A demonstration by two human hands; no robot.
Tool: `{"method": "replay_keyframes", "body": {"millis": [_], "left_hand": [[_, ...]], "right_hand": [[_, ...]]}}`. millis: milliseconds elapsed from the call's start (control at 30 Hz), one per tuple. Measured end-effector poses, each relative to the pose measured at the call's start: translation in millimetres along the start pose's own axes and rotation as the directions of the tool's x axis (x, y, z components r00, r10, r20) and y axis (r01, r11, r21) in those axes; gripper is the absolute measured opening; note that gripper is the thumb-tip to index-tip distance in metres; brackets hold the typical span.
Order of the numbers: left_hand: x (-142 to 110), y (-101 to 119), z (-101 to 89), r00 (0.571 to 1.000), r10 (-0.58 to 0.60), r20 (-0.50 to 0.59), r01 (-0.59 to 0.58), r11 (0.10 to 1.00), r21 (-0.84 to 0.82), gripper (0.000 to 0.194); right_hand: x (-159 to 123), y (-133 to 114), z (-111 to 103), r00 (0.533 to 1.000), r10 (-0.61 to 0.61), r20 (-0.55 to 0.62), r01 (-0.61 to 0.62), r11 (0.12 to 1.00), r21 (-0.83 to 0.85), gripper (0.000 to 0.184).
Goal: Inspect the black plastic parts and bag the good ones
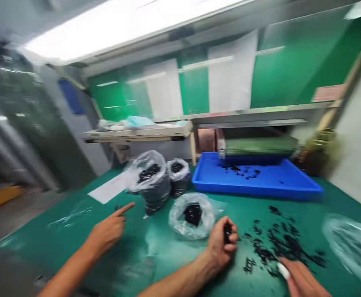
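Note:
My left hand is closed around some small black parts, which show between the curled fingers. It is just right of an open clear plastic bag with black parts inside. At the lower right, my right hand reaches into loose black pieces spread over the green tabletop. Its thumb and finger are pinched together, with something white at the thumb tip; what they hold is too blurred to make out.
Another person's hand points from the left. Two filled plastic bags, one large and one small, stand behind it near a white sheet. A blue tray lies under a green-belted conveyor. Clear plastic lies right.

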State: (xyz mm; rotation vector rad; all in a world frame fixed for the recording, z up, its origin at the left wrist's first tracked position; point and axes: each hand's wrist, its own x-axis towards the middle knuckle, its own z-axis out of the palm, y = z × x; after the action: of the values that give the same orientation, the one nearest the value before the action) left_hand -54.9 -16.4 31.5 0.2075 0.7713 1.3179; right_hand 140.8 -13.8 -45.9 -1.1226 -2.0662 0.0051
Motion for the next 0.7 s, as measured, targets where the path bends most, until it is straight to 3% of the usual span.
{"method": "replay_keyframes", "body": {"millis": [67, 133, 233, 400, 700], "left_hand": [[10, -1, -1.5, 0.999, -0.045, 0.029, 0.044, 0.999, 0.028, 0.018], [20, -6, -2.3, 0.995, -0.08, 0.055, 0.076, 0.994, 0.075, 0.019], [23, -15, -3.4, 0.994, -0.06, 0.087, 0.047, 0.988, 0.15, 0.021], [22, -19, -4.6, 0.99, -0.011, 0.141, -0.019, 0.978, 0.208, 0.027], [25, -19, -5.8, 0.989, -0.021, 0.148, -0.019, 0.966, 0.258, 0.031]], "right_hand": [[-19, 10, -28, 0.998, 0.054, 0.045, -0.049, 0.993, -0.108, 0.034], [-22, 11, -39, 0.995, 0.091, 0.042, -0.082, 0.98, -0.183, 0.035], [-17, 5, -38, 0.995, 0.101, 0.012, -0.097, 0.975, -0.202, 0.037], [-15, 1, -35, 0.987, 0.136, 0.085, -0.121, 0.98, -0.161, 0.036], [-20, 14, -32, 0.978, 0.116, 0.172, -0.084, 0.979, -0.184, 0.036]]}}
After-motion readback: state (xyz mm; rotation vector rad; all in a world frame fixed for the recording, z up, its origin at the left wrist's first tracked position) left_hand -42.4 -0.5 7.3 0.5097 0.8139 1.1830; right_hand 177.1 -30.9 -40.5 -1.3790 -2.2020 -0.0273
